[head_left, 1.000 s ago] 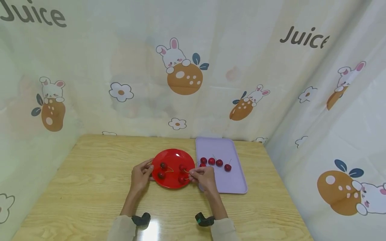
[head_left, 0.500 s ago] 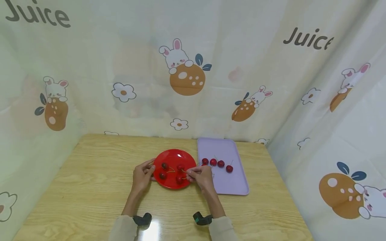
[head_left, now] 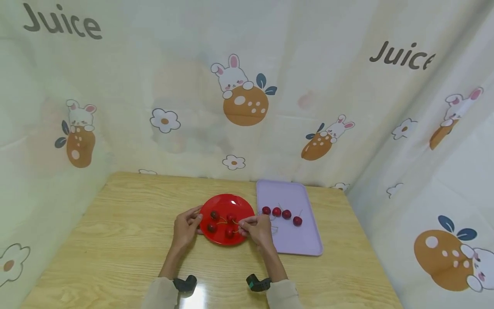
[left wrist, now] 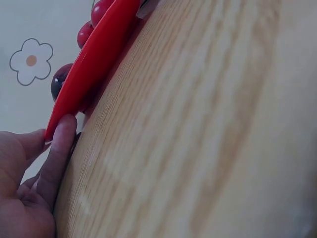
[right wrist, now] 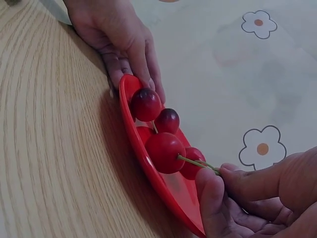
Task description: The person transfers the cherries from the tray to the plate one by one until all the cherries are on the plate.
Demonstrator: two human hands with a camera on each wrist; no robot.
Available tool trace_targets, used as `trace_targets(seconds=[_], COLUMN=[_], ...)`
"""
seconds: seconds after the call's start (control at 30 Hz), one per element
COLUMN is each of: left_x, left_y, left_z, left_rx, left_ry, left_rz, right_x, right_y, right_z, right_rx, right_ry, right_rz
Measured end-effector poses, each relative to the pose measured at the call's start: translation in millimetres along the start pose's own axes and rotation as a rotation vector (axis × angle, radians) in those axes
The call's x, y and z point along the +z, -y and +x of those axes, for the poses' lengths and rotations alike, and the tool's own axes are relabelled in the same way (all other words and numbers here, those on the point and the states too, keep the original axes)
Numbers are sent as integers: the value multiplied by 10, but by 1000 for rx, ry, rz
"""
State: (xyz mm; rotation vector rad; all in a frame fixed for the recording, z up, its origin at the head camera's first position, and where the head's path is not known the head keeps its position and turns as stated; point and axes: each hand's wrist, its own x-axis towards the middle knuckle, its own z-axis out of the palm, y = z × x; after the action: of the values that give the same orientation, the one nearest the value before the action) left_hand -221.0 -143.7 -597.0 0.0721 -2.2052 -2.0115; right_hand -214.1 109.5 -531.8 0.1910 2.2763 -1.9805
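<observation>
My left hand (head_left: 186,227) grips the left rim of a round red plate (head_left: 244,209), thumb above and fingers beneath, as the left wrist view also shows. Over the plate's right side, my right hand (head_left: 257,229) pinches the thin green stems (right wrist: 198,162) of two bright red cherries (right wrist: 166,152). These cherries sit at or just above the plate; contact is unclear. Two darker cherries (head_left: 215,215) with joined stems lie on the plate's left half. In the right wrist view, the dark cherries (right wrist: 146,104) are beyond the pinched pair, near my left hand's fingers.
A lilac tray (head_left: 295,242) is just right of the plate, partly behind my right hand. Several cherries (head_left: 286,214) with stems lie across its middle. The wooden table (head_left: 135,214) meets a printed curtain (head_left: 185,150) at the back and sides.
My right hand has shifted slightly left over the plate, bringing the pinched cherries closer to the dark pair. My left hand keeps its grip on the rim. The head view has shifted a little.
</observation>
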Motion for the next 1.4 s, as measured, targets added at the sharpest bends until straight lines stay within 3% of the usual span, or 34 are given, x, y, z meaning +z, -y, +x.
trace_targets(seconds=[0.47, 0.93, 1.4], left_x=[13, 9, 7], left_y=[26, -7, -7], left_z=[-5, -4, 0], left_rx=[-21, 4, 8], left_ry=[-3, -12, -10], left_rz=[17, 28, -5], right_x=[76, 233, 296], right_y=[-34, 16, -23], right_z=[31, 86, 118], right_rx=[-35, -106, -254], right_ry=[-17, -112, -145], right_rz=[-60, -215, -365])
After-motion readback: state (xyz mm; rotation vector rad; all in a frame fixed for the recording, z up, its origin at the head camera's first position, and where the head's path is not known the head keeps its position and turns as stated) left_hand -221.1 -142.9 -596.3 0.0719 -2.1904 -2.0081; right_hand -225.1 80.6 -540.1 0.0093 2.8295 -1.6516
